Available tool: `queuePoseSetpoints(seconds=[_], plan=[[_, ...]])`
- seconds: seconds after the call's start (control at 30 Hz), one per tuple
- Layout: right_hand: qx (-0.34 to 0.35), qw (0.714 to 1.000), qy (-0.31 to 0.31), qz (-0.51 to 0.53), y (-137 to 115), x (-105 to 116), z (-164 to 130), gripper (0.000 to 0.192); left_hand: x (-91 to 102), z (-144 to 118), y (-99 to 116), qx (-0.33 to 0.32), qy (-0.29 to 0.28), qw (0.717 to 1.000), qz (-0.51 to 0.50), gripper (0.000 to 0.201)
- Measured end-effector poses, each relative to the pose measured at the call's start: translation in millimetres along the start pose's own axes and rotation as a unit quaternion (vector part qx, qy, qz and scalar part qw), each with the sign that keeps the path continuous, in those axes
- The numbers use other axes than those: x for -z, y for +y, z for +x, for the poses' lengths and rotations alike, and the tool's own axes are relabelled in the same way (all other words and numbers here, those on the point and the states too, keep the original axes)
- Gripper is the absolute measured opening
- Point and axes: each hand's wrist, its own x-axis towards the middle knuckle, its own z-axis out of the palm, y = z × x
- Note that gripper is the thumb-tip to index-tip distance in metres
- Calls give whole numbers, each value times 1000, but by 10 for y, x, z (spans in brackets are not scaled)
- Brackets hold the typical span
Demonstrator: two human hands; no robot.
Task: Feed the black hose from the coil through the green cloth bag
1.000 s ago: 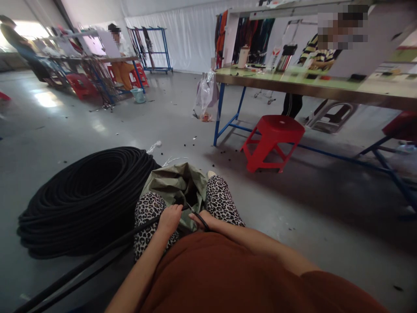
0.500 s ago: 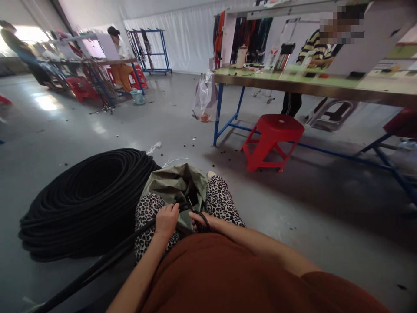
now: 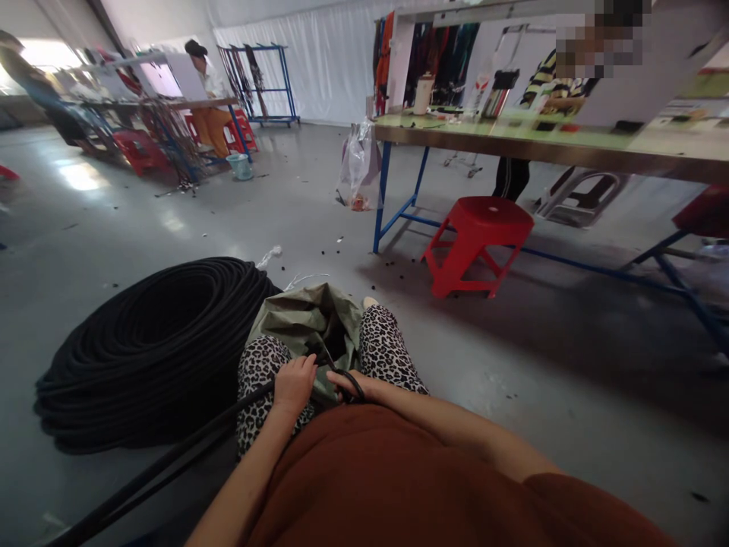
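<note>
Head view: left hand [image 3: 295, 382] clamped on black hose [image 3: 171, 463] over the lap, steadying it above the green bag [image 3: 301, 323]; right hand [image 3: 353, 386] closed around scissors [image 3: 342, 374], beside the coil [image 3: 148, 342].

Little changed. Left hand [image 3: 295, 384] shifted a touch along the black hose [image 3: 171, 463], fingers now nearer the scissors [image 3: 342, 377] in the right hand [image 3: 356, 385]. Scissor loop raised slightly over the green bag [image 3: 304, 323]. View nudged marginally.
</note>
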Motion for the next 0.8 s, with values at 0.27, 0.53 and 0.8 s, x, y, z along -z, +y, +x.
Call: queuePoseSetpoints(seconds=[0.27, 0.53, 0.8], plan=[[28, 998, -15, -50, -104, 25, -117, 48, -39, -5, -9, -11, 6, 1000, 6, 31], [22, 999, -9, -49, -29, 21, -24, 50, -11, -7, 5, -19, -9, 1000, -6, 30], [37, 997, -3, -63, -68, 31, -63, 54, 16, 0, -2, -48, -42, 998, -6, 28]])
